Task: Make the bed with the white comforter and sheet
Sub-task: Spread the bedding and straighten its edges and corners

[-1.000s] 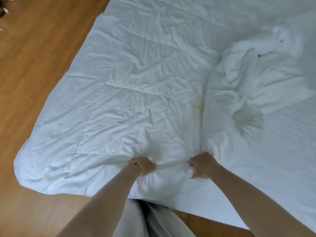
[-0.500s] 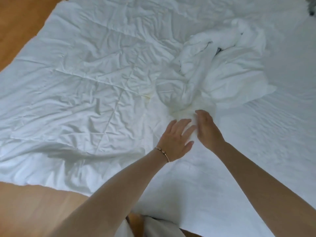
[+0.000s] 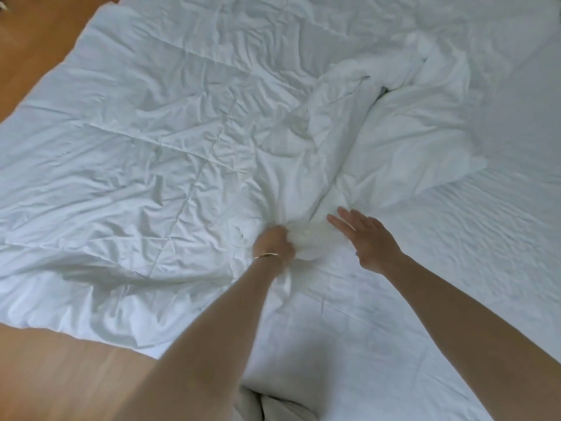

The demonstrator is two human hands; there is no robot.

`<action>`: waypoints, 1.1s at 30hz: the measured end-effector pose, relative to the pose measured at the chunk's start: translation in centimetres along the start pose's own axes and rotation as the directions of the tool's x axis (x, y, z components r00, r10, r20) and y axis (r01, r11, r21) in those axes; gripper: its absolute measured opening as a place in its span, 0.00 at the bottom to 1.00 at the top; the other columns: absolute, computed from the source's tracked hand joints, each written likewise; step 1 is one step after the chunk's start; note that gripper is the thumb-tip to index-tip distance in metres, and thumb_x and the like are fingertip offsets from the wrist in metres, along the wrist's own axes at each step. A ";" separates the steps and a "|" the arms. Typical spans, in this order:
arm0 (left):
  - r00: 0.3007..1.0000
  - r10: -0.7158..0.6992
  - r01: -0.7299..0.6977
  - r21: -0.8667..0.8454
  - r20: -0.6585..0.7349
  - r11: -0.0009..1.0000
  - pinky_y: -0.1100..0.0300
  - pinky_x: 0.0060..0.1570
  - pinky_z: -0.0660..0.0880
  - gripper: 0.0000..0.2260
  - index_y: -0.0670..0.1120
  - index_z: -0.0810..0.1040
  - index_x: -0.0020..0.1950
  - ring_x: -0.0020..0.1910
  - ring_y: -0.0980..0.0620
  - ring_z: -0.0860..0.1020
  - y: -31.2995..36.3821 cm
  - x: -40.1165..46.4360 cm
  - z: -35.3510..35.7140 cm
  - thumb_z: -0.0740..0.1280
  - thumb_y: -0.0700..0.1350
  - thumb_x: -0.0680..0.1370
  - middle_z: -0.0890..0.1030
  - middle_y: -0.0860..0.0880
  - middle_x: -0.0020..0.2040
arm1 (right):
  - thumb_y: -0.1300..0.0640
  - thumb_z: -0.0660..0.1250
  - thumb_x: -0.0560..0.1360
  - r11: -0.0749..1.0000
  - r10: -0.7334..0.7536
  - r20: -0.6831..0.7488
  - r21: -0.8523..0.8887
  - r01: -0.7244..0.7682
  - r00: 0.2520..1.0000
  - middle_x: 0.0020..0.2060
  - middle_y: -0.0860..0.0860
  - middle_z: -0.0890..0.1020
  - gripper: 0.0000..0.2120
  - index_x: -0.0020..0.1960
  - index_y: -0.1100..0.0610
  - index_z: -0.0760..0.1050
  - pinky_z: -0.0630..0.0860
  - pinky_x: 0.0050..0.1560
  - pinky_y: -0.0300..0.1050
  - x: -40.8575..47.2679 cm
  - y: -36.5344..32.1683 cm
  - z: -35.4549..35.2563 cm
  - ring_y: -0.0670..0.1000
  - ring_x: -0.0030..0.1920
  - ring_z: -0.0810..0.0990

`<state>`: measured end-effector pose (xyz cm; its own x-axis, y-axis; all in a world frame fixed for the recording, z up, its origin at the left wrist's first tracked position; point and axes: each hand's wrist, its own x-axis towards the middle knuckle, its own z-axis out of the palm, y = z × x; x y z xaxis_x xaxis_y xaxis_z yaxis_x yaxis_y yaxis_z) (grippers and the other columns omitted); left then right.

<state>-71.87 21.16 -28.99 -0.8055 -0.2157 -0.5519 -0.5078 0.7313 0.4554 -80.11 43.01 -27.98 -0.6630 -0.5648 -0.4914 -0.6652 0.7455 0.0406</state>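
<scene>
A white quilted comforter (image 3: 145,153) lies spread and wrinkled over the left part of the bed, its left and near edges hanging over toward the floor. Its right part is bunched into a crumpled heap (image 3: 394,110) near the middle of the bed. My left hand (image 3: 274,243), with a thin bracelet at the wrist, grips a fistful of the comforter at the foot of that heap. My right hand (image 3: 368,238) hovers just to the right with straight fingers, holding nothing. The white sheet (image 3: 455,268) covers the mattress on the right and near side.
Wooden floor (image 3: 60,369) shows at the lower left and at the upper left (image 3: 30,50) beside the bed. A grey garment (image 3: 273,408) on my body shows at the bottom middle.
My left hand has gone from flat fingers to gripping the comforter's fabric. My right hand has come off the cloth and moved slightly right. The view has shifted.
</scene>
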 end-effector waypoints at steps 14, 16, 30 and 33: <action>0.871 -0.022 0.120 -0.170 0.492 0.978 0.65 0.46 0.72 0.28 0.44 0.73 0.57 0.49 0.50 0.74 -3.8 0.4 -4.6 0.71 0.45 0.58 0.74 0.49 0.48 | 0.36 0.60 0.77 0.984 0.128 0.102 0.114 -0.140 0.987 0.57 0.50 0.80 0.24 0.65 0.50 0.74 0.74 0.51 0.46 2.7 -2.2 -6.9 0.54 0.55 0.79; 0.903 0.143 -0.073 -0.184 0.405 0.980 0.52 0.67 0.66 0.47 0.52 0.60 0.74 0.69 0.47 0.64 -0.8 -0.8 -3.0 0.74 0.50 0.58 0.66 0.48 0.70 | 0.35 0.60 0.76 0.971 0.106 0.185 0.190 -0.142 0.977 0.62 0.50 0.79 0.27 0.68 0.50 0.72 0.74 0.58 0.48 0.7 -3.7 -5.2 0.54 0.60 0.78; 0.915 0.022 -0.215 0.440 0.404 0.872 0.40 0.73 0.41 0.50 0.61 0.39 0.78 0.78 0.49 0.40 7.0 -9.3 16.0 0.64 0.74 0.66 0.38 0.57 0.78 | 0.43 0.82 0.53 0.985 -0.159 0.129 -0.040 0.165 0.979 0.68 0.52 0.75 0.43 0.67 0.48 0.75 0.66 0.67 0.61 -17.9 7.7 10.4 0.58 0.67 0.74; 0.973 0.012 -0.097 0.359 0.232 0.928 0.42 0.74 0.42 0.50 0.61 0.39 0.77 0.77 0.45 0.42 10.6 -9.9 17.3 0.65 0.73 0.66 0.41 0.53 0.79 | 0.41 0.77 0.64 0.998 0.046 -0.013 -0.043 -0.046 0.999 0.78 0.53 0.55 0.50 0.78 0.45 0.54 0.61 0.70 0.63 -18.2 13.1 9.5 0.59 0.75 0.59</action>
<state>-63.97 42.22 -30.80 -0.7186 -0.0512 -0.6936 -0.2837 0.9321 0.2251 -73.53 66.38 -26.78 -0.6970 -0.5345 -0.4780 -0.6481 0.7549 0.1008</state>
